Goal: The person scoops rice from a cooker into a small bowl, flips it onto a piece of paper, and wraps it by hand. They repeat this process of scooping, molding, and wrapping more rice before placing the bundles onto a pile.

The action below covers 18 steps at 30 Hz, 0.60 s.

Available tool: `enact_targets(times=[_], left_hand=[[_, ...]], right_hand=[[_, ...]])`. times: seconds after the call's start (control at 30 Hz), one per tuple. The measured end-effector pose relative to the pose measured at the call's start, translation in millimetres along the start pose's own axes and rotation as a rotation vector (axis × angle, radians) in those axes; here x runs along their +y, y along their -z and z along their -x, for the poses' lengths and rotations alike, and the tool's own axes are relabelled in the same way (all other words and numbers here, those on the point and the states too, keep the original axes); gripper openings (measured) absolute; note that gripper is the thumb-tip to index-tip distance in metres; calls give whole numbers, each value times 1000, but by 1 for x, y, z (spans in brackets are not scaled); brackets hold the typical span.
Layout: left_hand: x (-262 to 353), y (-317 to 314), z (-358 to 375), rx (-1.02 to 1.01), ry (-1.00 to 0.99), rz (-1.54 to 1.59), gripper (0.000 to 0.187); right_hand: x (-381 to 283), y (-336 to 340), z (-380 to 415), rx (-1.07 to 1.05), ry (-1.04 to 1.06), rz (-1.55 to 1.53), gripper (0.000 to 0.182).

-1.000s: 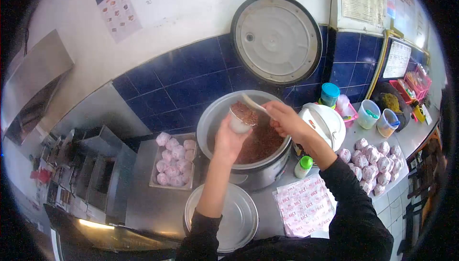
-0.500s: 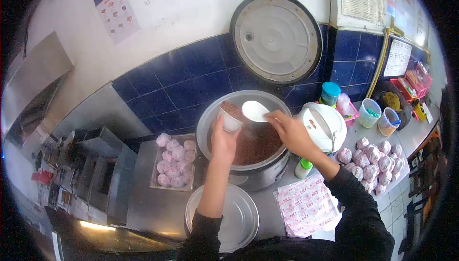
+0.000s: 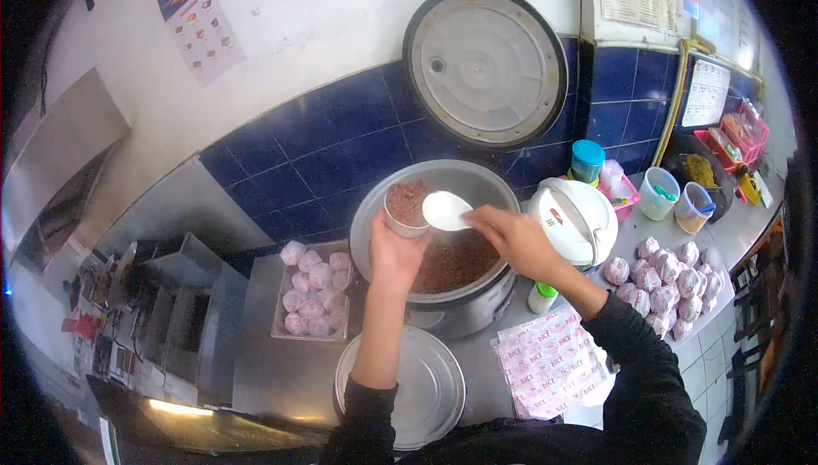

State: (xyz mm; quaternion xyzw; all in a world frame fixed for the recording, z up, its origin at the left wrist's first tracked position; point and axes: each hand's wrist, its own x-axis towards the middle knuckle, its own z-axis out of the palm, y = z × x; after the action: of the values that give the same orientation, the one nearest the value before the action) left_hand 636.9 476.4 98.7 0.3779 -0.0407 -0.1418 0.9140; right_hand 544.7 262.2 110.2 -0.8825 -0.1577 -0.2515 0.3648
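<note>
My left hand [image 3: 397, 256] is wrapped round a small white cup [image 3: 407, 228] heaped with reddish-brown rice [image 3: 409, 201]. The cup is held over the left part of a large open cooker [image 3: 507, 184]. In my right hand [image 3: 503, 231] is the handle of a white spoon [image 3: 446, 211], whose bowl is against or very near the cup's right side. More brown rice [image 3: 452, 265] lies in the cooker below both hands.
Paper-wrapped balls fill a metal tray [image 3: 277, 324] at left; more wrapped balls [image 3: 665, 286] are piled at right. Printed paper sheets [image 3: 550, 363], a green-capped jar [image 3: 542, 297], a white lidded pot [image 3: 573, 222] and a round metal lid [image 3: 405, 388] surround the cooker.
The cup has turned more upright, showing more of its rice-filled top. The spoon has moved slightly left and down, closer to the cup. The camera view has shifted a little.
</note>
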Motion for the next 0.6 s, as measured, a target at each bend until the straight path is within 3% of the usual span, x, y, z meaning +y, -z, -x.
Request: enact_targets(times=[0.13,0.27,0.33,0.4,0.47,0.53,0.6], left_hand=[[1,12,3,-22,64,-30,46],[5,15,5,-79,137,-105,48],[3,13,4,-69,135,-108,49],[5,12,5,-58,127,-114,49],[8,12,8,-82,115,-140,50],[10,10,13,-73,107,-120,50],[10,8,12,-64,109,-98,49]], right_hand=[[12,7,1,-77,-93,237,21],[13,10,-11,95,-110,46,20],[12,0,-16,135,40,-140,20],[13,-5,-14,60,-32,-92,20],[12,-3,-15,-33,-276,96,22],[8,-1,-20,-5,-257,55,23],[5,-4,-22,146,-57,-51,23]])
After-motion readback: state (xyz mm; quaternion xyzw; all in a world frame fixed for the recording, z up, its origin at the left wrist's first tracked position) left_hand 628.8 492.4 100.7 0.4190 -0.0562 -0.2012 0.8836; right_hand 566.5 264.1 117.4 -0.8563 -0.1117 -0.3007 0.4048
